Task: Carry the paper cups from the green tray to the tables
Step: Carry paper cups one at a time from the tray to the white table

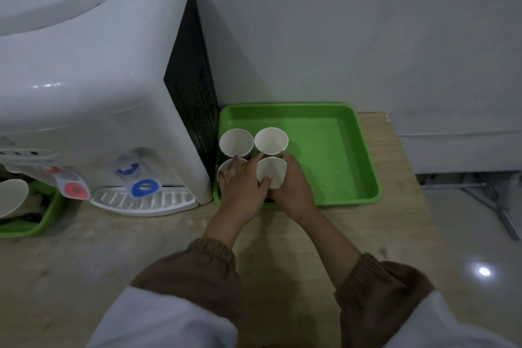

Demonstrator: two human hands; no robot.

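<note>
Four cups stand in a tight square at the left end of the tray, which sits on the table just right of the dispenser. The far left cup and far right cup are untouched and upright. The left hand lies over the near left cup, hiding most of it; its fingers are spread and its thumb presses the rim of the near right cup. I cannot tell if this hand grips either cup. The right hand curls round the right side of the near right cup, holding it. At the far left edge, a second tray holds another cup.
</note>
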